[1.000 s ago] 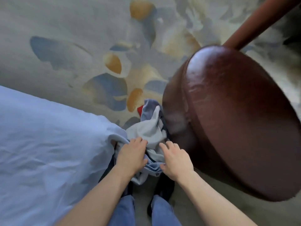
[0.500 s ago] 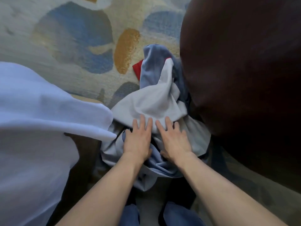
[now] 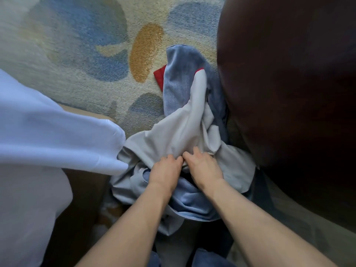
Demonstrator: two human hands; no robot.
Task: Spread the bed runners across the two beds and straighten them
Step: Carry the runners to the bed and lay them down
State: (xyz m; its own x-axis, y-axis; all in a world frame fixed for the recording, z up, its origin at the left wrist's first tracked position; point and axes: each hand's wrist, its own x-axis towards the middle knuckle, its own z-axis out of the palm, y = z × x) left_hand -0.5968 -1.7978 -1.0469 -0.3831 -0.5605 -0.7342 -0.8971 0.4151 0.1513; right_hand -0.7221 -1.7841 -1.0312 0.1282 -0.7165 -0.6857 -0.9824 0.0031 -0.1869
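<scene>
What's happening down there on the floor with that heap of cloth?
A person is bent over a crumpled bed runner, a blue and pale grey cloth bunched on the patterned carpet between a white-sheeted bed and a dark wooden table. The left hand and right hand sit side by side, fingers curled into the grey folds, gripping the cloth. A bit of red fabric peeks out beneath it. Nothing is spread on the bed yet.

Both forearms are bare, with no sleeves in view. The left hand (image 3: 165,171) and right hand (image 3: 204,168) wear no gloves, rings or watch. At the bottom edge, blue denim jeans (image 3: 208,259) cover the legs.
</scene>
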